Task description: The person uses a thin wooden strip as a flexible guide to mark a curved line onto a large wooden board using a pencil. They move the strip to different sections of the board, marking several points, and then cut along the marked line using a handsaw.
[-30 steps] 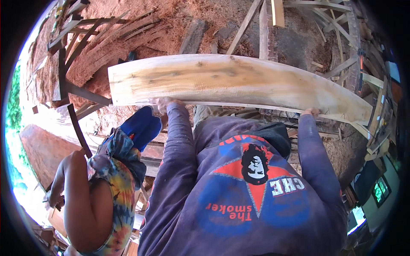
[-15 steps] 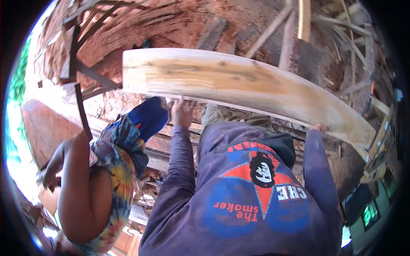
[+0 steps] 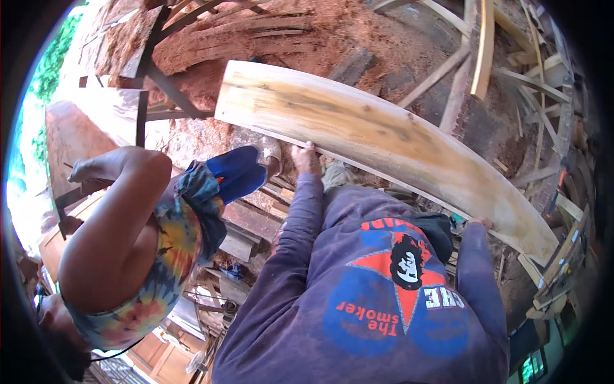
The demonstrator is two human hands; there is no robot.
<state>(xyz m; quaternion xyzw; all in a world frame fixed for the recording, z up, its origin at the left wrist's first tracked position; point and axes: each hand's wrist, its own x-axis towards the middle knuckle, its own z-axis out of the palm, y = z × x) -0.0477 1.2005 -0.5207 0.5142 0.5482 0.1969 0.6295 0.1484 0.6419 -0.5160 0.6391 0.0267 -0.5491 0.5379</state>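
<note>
A long, broad wooden plank point(image 3: 358, 131), pale with brown streaks and knots, lies across my front, its right end lower in the picture than its left. My left hand point(image 3: 307, 159) is closed over the near edge, left of the middle. Further right along that edge, my right hand point(image 3: 480, 223) grips too; its fingers are partly hidden beyond the sleeve. Both of my arms are in purple sleeves.
At my left a co-worker in a tie-dye shirt point(image 3: 173, 256) and blue shorts has a bent arm near a wooden panel point(image 3: 112, 115). Reddish sawdust point(image 3: 243, 38) covers the ground beyond. Timber offcuts and poles point(image 3: 483, 51) lie at the far right.
The plank appears further right and more tilted, its right end lower. Both hands stay on its near edge. The co-worker's arm has shifted, and the whole view has moved somewhat.
</note>
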